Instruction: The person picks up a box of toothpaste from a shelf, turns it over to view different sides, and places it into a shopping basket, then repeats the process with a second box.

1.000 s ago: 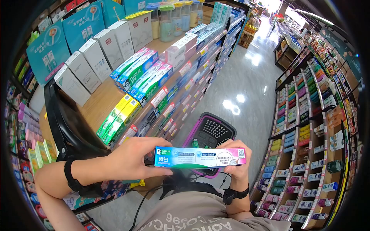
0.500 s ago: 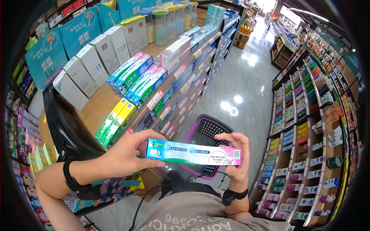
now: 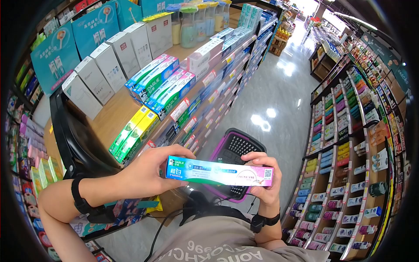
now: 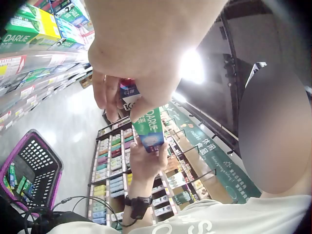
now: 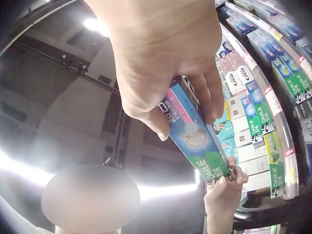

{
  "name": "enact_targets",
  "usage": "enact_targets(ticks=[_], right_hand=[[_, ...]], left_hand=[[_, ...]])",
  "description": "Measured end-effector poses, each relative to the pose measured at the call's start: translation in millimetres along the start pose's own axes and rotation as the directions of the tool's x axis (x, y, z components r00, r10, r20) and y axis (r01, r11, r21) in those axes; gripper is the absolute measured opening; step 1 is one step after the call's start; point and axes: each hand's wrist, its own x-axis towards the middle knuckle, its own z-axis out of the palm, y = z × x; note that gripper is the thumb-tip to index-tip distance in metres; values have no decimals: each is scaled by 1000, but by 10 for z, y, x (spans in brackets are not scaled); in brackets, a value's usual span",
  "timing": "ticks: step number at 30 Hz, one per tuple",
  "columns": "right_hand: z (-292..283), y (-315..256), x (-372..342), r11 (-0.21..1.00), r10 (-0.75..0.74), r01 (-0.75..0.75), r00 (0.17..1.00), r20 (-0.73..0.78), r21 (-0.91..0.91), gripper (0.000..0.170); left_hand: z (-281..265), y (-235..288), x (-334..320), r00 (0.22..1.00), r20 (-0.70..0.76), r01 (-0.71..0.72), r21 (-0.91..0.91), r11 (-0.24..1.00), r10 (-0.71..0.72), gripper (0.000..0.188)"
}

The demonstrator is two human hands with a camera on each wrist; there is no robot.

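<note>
So the toothpaste box (image 3: 209, 172) is up in front of the chest, long axis running side to side, left hand (image 3: 150, 171) pinching one end, right hand (image 3: 266, 185) the other. Grip's on the box both sides, neither hand's nearer. Basket (image 3: 238, 146) is lower, past it. Box is long and skinny, blue fading to pink, green swoosh, DARLIE logo.

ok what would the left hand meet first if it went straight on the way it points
Beyond the DARLIE box it grips, the left hand would probably meet the right hand; depth is unclear.
</note>
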Motion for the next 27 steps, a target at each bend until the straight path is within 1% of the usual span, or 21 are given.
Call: enact_targets(ticks=[2,5,7,8,10,11,13,14,16,19,22,23,25,27], right_hand=[[-44,38,-7,1000,-14,14,999,41,-5,69],[10,25,-4,999,14,-15,1000,14,38,90],[37,43,16,997,-18,20,1000,-24,77,109],[47,53,31,995,-35,39,998,-43,96,120],[79,43,62,995,-77,81,995,-65,58,132],[90,34,73,994,-98,101,992,-75,38,138],[95,31,80,991,-130,125,985,-110,-54,142],[97,29,80,986,-147,135,981,-126,-100,144],[93,29,79,984,-139,124,983,-121,-124,144],[65,6,80,971,-146,126,985,-87,-205,144],[77,-3,124,955,-191,174,980,-51,-239,143],[90,-1,131,951,-211,195,976,-43,-239,142],[120,0,130,954,-204,187,978,-49,-236,141],[127,1,127,955,-193,174,980,-57,-241,139]], left_hand=[[5,-29,-1,1000,-4,-12,8,1000,12,52],[11,-39,-2,1000,-17,-5,12,1000,6,57],[16,6,-13,999,-37,11,25,1000,-10,65],[18,5,-10,999,-38,7,5,1000,-7,70],[22,-4,-9,999,-41,1,-37,999,-3,80],[31,-16,-9,999,-51,12,-99,995,-18,84],[60,-57,-1,997,-68,32,-223,974,-48,91],[67,-65,-1,997,-71,11,-218,976,-27,90],[73,-81,-9,997,-80,-31,-205,978,15,88],[51,-100,-12,997,-62,-42,-61,997,39,82],[32,-78,-17,999,-47,1,-139,990,-8,74],[24,-38,-17,999,-31,38,-158,987,-43,73],[15,58,-24,993,6,114,-195,974,-115,70],[8,51,-25,991,31,135,-177,975,-131,66]])
